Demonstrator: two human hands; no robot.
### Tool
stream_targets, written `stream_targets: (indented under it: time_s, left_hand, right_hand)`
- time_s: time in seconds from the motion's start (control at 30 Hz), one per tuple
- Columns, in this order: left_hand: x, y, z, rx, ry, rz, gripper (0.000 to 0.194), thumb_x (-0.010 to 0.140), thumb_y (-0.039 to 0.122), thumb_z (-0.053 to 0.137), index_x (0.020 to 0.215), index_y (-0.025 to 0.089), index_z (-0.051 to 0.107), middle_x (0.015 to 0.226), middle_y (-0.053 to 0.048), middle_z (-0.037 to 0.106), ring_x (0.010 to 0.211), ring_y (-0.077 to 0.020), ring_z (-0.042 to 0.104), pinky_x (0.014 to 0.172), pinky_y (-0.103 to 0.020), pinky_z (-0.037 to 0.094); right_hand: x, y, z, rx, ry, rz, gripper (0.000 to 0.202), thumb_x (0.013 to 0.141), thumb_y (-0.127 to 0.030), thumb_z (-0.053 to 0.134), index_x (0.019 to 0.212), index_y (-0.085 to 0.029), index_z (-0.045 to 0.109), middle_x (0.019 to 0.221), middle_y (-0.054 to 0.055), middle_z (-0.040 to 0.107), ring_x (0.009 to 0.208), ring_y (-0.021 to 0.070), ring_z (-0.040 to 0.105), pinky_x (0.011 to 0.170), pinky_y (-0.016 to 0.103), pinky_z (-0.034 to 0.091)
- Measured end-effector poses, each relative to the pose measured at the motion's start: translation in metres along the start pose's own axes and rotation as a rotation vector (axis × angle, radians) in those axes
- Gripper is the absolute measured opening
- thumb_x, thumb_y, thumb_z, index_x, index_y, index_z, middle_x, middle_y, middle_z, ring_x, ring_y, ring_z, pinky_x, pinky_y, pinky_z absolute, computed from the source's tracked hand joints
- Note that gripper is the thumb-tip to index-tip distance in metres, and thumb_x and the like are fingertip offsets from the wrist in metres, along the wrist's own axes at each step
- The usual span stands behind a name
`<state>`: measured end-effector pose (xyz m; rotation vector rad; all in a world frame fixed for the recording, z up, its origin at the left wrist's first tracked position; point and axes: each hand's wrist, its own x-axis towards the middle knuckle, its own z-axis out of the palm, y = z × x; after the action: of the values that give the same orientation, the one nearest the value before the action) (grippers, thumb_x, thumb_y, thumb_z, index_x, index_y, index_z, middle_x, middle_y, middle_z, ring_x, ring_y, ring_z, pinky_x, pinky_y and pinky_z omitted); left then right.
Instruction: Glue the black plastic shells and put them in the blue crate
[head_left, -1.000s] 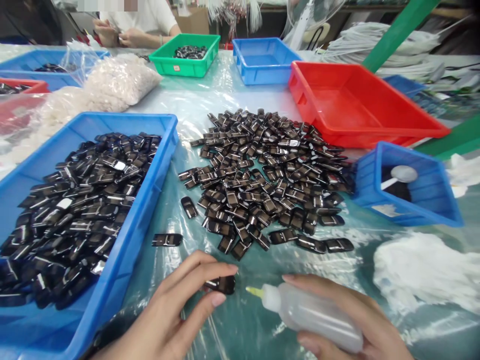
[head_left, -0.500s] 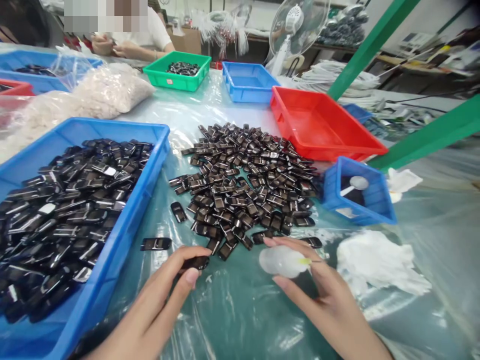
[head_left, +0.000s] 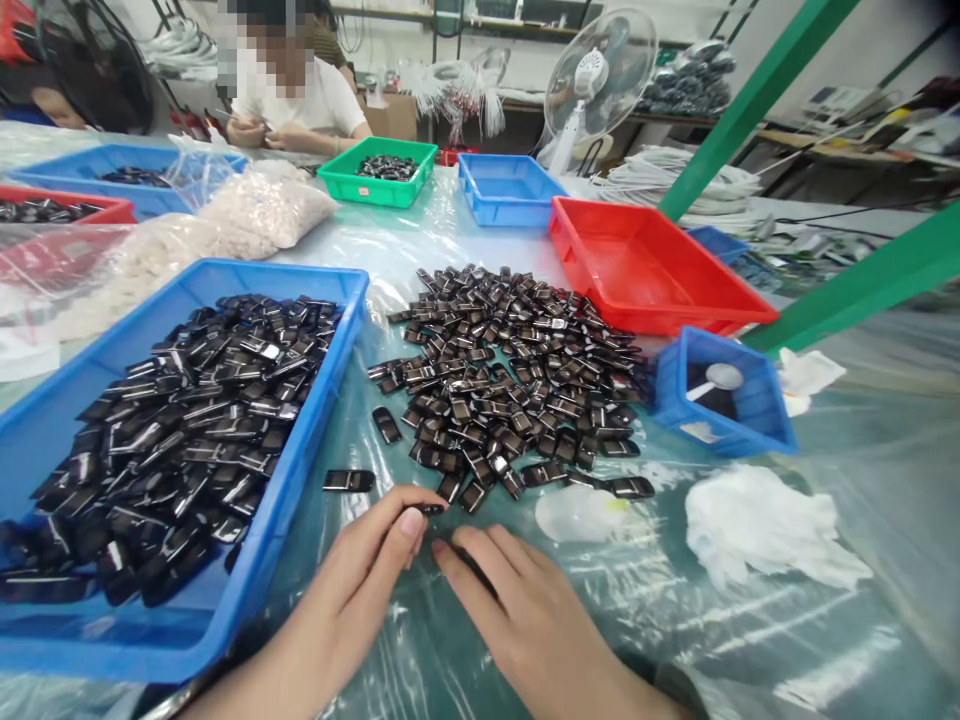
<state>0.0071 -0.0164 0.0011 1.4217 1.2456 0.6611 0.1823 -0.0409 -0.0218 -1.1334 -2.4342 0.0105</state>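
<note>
Between thumb and fingers, my left hand (head_left: 379,540) pinches a small glossy black piece (head_left: 429,509) just below the pile. My right hand (head_left: 510,590) is close beside it, fingers bent toward the left; a dark thing shows between its fingers, too hidden to make out. A large pile of black pieces (head_left: 517,380) lies on the plastic-covered table (head_left: 450,660). One single black piece (head_left: 349,481) rests left of the pile. The white translucent bottle (head_left: 574,513) lies on the table, right of my hands.
A blue tray (head_left: 330,400) full of black pieces is at the left. At the right are a red tray (head_left: 660,270), a small blue bin (head_left: 765,400) with a round white-handled tool, and white cloth (head_left: 765,525). A person (head_left: 300,110) sits across the table.
My right hand has let go of the bottle and moved left, next to my left hand. The bottle now lies on the table. The view has shifted slightly.
</note>
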Motion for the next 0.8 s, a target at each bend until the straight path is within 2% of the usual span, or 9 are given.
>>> stream_targets:
  time_s: [0.1, 0.2, 0.33, 0.4, 0.47, 0.53, 0.63, 0.8]
  left_hand:
    - [-0.001, -0.002, -0.001, 0.067, -0.009, 0.03, 0.03, 0.1, 0.042, 0.034, 0.112, 0.024, 0.055, 0.075, 0.001, 0.049, 0.077, -0.0197, 0.05, 0.075, -0.031, 0.037]
    - [-0.002, -0.004, -0.001, 0.116, -0.04, 0.056, 0.031, 0.099, 0.043, 0.033, 0.112, 0.025, 0.055, 0.074, 0.002, 0.047, 0.074, -0.0198, 0.049, 0.074, -0.032, 0.037]
    - [-0.002, -0.003, -0.002, 0.128, -0.071, 0.087, 0.03, 0.099, 0.043, 0.034, 0.11, 0.026, 0.056, 0.077, 0.001, 0.051, 0.073, -0.019, 0.05, 0.073, -0.03, 0.039]
    - [-0.002, -0.001, -0.003, 0.116, -0.118, 0.1, 0.027, 0.1, 0.04, 0.035, 0.111, 0.027, 0.056, 0.089, 0.0, 0.059, 0.079, -0.0184, 0.054, 0.074, -0.029, 0.04]
    - [-0.002, 0.0, -0.004, 0.106, -0.194, 0.126, 0.025, 0.101, 0.037, 0.034, 0.11, 0.027, 0.056, 0.099, 0.0, 0.062, 0.085, -0.0179, 0.057, 0.077, -0.028, 0.041]
    - [-0.003, 0.001, -0.004, 0.128, -0.259, 0.152, 0.025, 0.101, 0.034, 0.034, 0.106, 0.026, 0.057, 0.098, 0.0, 0.063, 0.089, -0.0175, 0.058, 0.079, -0.027, 0.042]
    - [-0.004, 0.001, -0.003, 0.184, -0.308, 0.176, 0.028, 0.102, 0.034, 0.033, 0.097, 0.023, 0.059, 0.088, 0.0, 0.063, 0.086, -0.0175, 0.058, 0.078, -0.026, 0.042]
    - [-0.002, 0.004, -0.006, 0.17, -0.383, 0.182, 0.031, 0.102, 0.033, 0.032, 0.09, 0.021, 0.058, 0.082, 0.0, 0.062, 0.079, -0.0164, 0.06, 0.074, -0.025, 0.042]
  right_hand:
    - [-0.001, 0.003, -0.001, 0.048, -0.01, 0.04, 0.033, 0.093, -0.002, 0.034, 0.099, -0.008, 0.065, 0.086, 0.012, 0.067, 0.073, 0.0242, 0.061, 0.056, 0.035, 0.053]
    - [-0.003, 0.007, -0.006, 0.146, -0.024, 0.096, 0.026, 0.092, -0.002, 0.038, 0.092, -0.012, 0.062, 0.085, 0.01, 0.065, 0.076, 0.0236, 0.062, 0.059, 0.035, 0.053]
    - [0.0, 0.008, -0.016, 0.349, -0.004, 0.206, 0.016, 0.092, -0.007, 0.043, 0.087, -0.018, 0.054, 0.083, 0.003, 0.062, 0.066, 0.0124, 0.06, 0.056, 0.023, 0.052]
    - [0.002, 0.009, -0.023, 0.546, 0.0, 0.329, 0.013, 0.091, -0.009, 0.049, 0.087, -0.02, 0.053, 0.084, 0.0, 0.061, 0.063, 0.0084, 0.059, 0.055, 0.018, 0.05]
    - [0.003, 0.009, -0.029, 0.838, -0.005, 0.496, 0.011, 0.09, -0.013, 0.055, 0.086, -0.022, 0.056, 0.085, -0.002, 0.061, 0.063, 0.007, 0.058, 0.057, 0.017, 0.05]
    - [0.003, 0.01, -0.033, 1.119, -0.02, 0.638, 0.007, 0.087, -0.017, 0.061, 0.083, -0.023, 0.06, 0.083, -0.004, 0.061, 0.063, 0.0068, 0.057, 0.059, 0.018, 0.048]
    - [0.003, 0.011, -0.034, 1.39, -0.078, 0.741, 0.005, 0.083, -0.023, 0.068, 0.08, -0.022, 0.064, 0.075, -0.004, 0.06, 0.061, 0.0068, 0.055, 0.058, 0.019, 0.046]
    - [0.004, 0.013, -0.03, 1.656, -0.205, 0.849, 0.02, 0.076, -0.031, 0.075, 0.077, -0.017, 0.061, 0.063, -0.004, 0.061, 0.055, 0.0059, 0.056, 0.056, 0.018, 0.046]
